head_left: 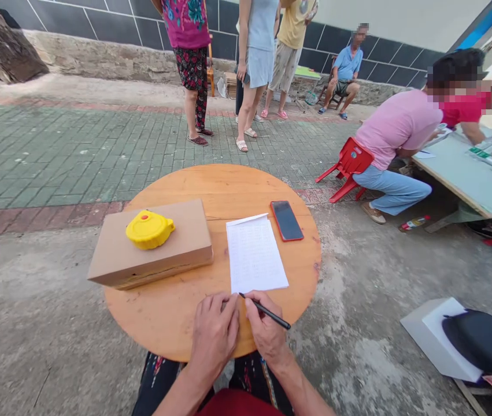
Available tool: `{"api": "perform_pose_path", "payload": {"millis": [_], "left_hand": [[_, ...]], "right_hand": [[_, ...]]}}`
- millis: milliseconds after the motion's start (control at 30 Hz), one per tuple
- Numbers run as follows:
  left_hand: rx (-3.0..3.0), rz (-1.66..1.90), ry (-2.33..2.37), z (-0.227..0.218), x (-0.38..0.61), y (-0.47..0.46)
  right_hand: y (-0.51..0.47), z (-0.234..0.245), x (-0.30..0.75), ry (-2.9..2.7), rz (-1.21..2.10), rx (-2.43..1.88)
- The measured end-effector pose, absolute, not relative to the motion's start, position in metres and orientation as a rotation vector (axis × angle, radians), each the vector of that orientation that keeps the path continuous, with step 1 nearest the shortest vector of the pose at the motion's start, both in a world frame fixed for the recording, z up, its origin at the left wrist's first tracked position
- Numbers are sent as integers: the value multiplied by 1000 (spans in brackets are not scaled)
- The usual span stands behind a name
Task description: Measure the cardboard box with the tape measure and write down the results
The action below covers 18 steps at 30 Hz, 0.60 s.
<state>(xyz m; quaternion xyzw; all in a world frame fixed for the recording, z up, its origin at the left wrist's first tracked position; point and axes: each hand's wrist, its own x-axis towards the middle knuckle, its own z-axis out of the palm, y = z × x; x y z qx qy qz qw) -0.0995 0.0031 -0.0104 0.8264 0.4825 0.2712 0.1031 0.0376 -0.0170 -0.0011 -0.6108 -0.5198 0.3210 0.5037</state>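
My right hand [267,329] grips a black pen [272,316], its tip close to the lower edge of a white notepad [254,254] with faint lines of writing or print. Beside it, my left hand [216,326] lies on the tabletop with its fingers stretched out, the fingertips at the pad's lower left corner. A smartphone [287,221] in a red case rests to the right of the pad. On the left, a yellow tape-measure-like case [149,230] with a red button sits on top of a brown cardboard box [176,248].
The round wooden table [224,188] stands before my knees. A person in pink [402,124] sits on a red chair [352,164] at a grey table [480,179]. Several people stand ahead on the paving. A white box [436,338] is at lower right.
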Motion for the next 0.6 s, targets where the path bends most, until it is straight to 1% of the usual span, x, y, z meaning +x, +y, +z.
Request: {"api": "perform_pose_path", "payload": {"millis": [267, 467, 600], "left_hand": [[2409, 795, 1430, -7, -99, 3], [2371, 695, 1461, -3, -98, 1], [2342, 655, 1480, -2, -98, 2]], "right_hand": [[-10, 0, 50, -1269, 778, -1482], [-5, -5, 55, -1201, 831, -1499], [6, -2, 52, -1318, 816, -1507]]}}
